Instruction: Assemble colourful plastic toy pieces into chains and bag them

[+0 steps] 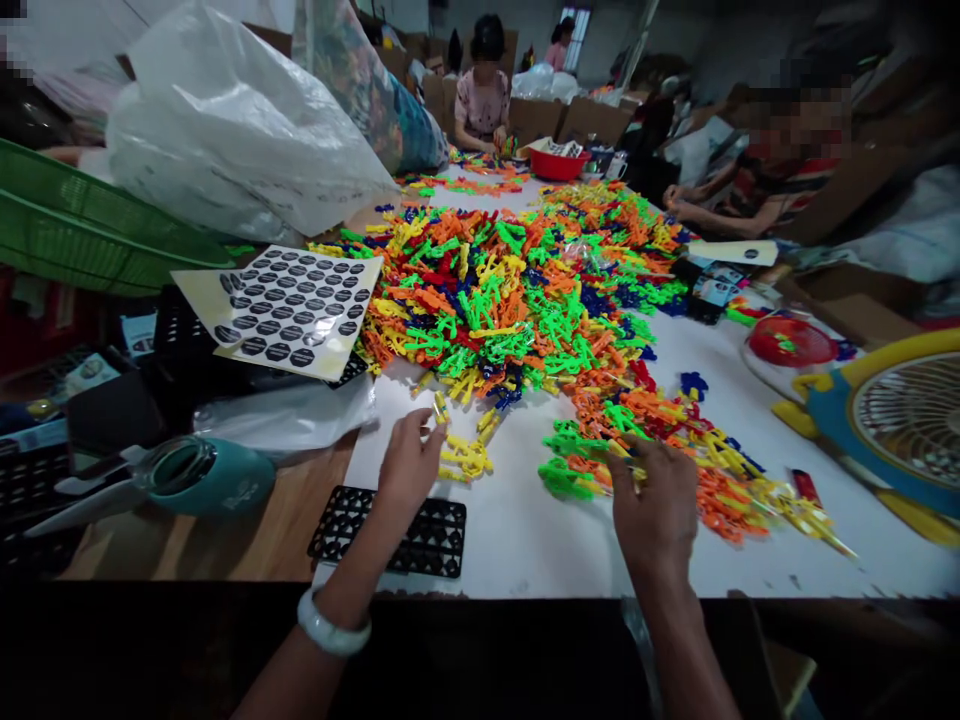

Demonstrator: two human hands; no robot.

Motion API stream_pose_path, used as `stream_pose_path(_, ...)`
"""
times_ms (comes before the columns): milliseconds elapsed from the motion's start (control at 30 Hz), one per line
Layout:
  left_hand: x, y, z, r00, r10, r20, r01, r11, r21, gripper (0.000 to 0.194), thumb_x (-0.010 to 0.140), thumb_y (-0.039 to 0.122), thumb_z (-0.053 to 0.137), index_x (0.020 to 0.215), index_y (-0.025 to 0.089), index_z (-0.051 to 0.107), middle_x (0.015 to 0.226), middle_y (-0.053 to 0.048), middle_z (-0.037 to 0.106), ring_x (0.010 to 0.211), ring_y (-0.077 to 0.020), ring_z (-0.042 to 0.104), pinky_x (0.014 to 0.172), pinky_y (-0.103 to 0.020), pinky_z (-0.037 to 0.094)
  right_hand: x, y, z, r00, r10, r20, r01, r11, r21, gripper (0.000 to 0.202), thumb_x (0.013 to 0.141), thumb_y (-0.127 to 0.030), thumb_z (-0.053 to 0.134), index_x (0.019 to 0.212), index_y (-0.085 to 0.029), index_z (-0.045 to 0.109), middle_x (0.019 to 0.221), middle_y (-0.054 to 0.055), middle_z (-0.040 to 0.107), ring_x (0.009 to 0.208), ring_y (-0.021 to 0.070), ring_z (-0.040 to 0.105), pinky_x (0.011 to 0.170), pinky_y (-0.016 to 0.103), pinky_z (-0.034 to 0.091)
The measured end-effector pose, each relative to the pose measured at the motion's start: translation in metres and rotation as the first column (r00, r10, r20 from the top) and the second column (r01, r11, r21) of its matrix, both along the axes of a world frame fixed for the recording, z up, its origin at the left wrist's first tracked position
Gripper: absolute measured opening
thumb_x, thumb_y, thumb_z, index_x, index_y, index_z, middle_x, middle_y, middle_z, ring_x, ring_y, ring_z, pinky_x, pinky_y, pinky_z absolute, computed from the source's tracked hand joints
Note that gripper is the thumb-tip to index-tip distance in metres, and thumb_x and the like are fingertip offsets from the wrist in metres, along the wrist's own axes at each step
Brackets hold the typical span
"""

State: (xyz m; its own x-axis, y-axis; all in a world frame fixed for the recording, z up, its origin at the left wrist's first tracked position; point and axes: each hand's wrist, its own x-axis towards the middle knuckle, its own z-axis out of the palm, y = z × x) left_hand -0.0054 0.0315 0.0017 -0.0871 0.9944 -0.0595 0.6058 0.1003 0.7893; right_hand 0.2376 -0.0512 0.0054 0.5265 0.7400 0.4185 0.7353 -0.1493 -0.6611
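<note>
A large heap of small plastic figures (495,290) in green, orange, yellow, blue and red lies on the white tabletop (517,530). My left hand (411,455), with a white bangle on its wrist, pinches a small yellow piece (441,408) near several yellow figures (466,458). Below that hand is a black perforated tray (431,538), partly covered by my forearm. My right hand (656,495) is closed at the edge of some green and orange figures (574,465); its fingertips are blurred, and what they hold is hard to make out.
Sticker sheets (292,310), a teal jar (217,475) and a green basket (90,220) are at the left. A yellow and blue fan (907,420) and a red strainer (791,342) stand at the right. Beyond the heap sit other people, near a red basin (559,162).
</note>
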Motion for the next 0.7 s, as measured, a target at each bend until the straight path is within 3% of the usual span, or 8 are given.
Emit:
stream_pose_path(67,0.0,0.022,-0.001,0.982,0.044,-0.185,-0.046,0.999,-0.009,0.033,0.087,0.034,0.052,0.11,0.011,0.059,0.109,-0.018,0.061,0.108,-0.0292,0.057,0.094,-0.043,0.044,0.003,0.005,-0.003,0.981,-0.003,0.195,0.0,1.0,0.014,0.03,0.087,-0.033,0.051,0.108,-0.017,0.067,0.112,0.017,0.055,0.105,0.0303,0.05,0.083,0.045,0.047)
stream_pose_path(200,0.011,0.033,0.002,0.954,0.047,-0.295,-0.043,0.999,0.02,0.035,0.086,0.031,0.055,0.109,0.006,0.058,0.11,-0.023,0.056,0.112,-0.0363,0.052,0.094,-0.049,0.041,-0.038,0.018,-0.013,0.916,0.32,0.241,-0.307,0.947,-0.09,0.034,0.085,-0.01,0.042,0.106,-0.018,0.068,0.112,0.015,0.058,0.107,0.0287,0.049,0.09,0.046,0.046)
stream_pose_path(267,0.015,0.021,0.003,0.936,-0.052,-0.348,0.079,0.995,0.062,0.033,0.084,0.026,0.058,0.113,0.01,0.057,0.115,-0.02,0.055,0.114,-0.0326,0.05,0.096,-0.046,0.04,-0.059,0.025,-0.018,0.867,0.453,0.205,-0.426,0.89,-0.163,0.038,0.084,-0.005,0.04,0.106,-0.017,0.067,0.112,0.015,0.06,0.106,0.028,0.05,0.09,0.045,0.046)
stream_pose_path(333,0.016,0.006,0.002,0.865,-0.242,-0.44,0.301,0.951,0.069,0.035,0.078,0.024,0.066,0.111,0.017,0.059,0.114,-0.014,0.056,0.112,-0.0292,0.05,0.096,-0.042,0.04,-0.07,0.03,-0.022,0.85,0.506,0.148,-0.475,0.856,-0.205,0.036,0.085,-0.007,0.04,0.108,-0.016,0.066,0.109,0.015,0.062,0.105,0.0285,0.052,0.089,0.045,0.046)
stream_pose_path(433,0.015,-0.009,-0.005,0.733,-0.41,-0.542,0.503,0.864,0.026,0.031,0.074,0.023,0.071,0.103,0.018,0.062,0.109,-0.01,0.057,0.104,-0.0269,0.053,0.089,-0.04,0.042,-0.068,0.033,-0.026,0.904,0.426,-0.045,-0.428,0.891,-0.152,0.031,0.093,-0.023,0.041,0.117,-0.016,0.059,0.104,0.014,0.062,0.092,0.0258,0.058,0.083,0.043,0.049)
stream_pose_path(567,0.017,-0.005,-0.009,0.773,-0.384,-0.506,0.492,0.866,0.095,0.013,0.082,0.014,0.056,0.093,0.019,0.063,0.1,-0.009,0.06,0.099,-0.0242,0.054,0.088,-0.038,0.042,-0.056,0.027,-0.026,0.896,0.366,-0.252,-0.399,0.912,-0.095,0.036,0.089,-0.038,0.052,0.117,-0.017,0.055,0.095,0.009,0.06,0.078,0.0208,0.059,0.072,0.037,0.052)
stream_pose_path(633,0.018,-0.001,-0.008,0.824,-0.355,-0.441,0.455,0.88,0.14,0.012,0.086,0.019,0.052,0.092,0.018,0.063,0.097,-0.008,0.062,0.097,-0.0234,0.055,0.087,-0.036,0.042,-0.054,0.02,-0.022,0.853,0.438,-0.282,-0.47,0.881,-0.053,0.028,0.086,-0.037,0.054,0.107,-0.019,0.059,0.097,0.009,0.058,0.087,0.0225,0.059,0.075,0.037,0.052)
stream_pose_path(700,0.016,-0.001,-0.005,0.931,-0.286,-0.225,0.327,0.93,0.171,0.016,0.089,0.029,0.051,0.09,0.018,0.062,0.091,-0.007,0.064,0.09,-0.0217,0.058,0.081,-0.034,0.045,-0.056,0.012,-0.015,0.765,0.515,-0.388,-0.566,0.824,-0.021,0.024,0.088,-0.035,0.051,0.105,-0.021,0.061,0.1,0.009,0.059,0.088,0.0211,0.06,0.071,0.034,0.053)
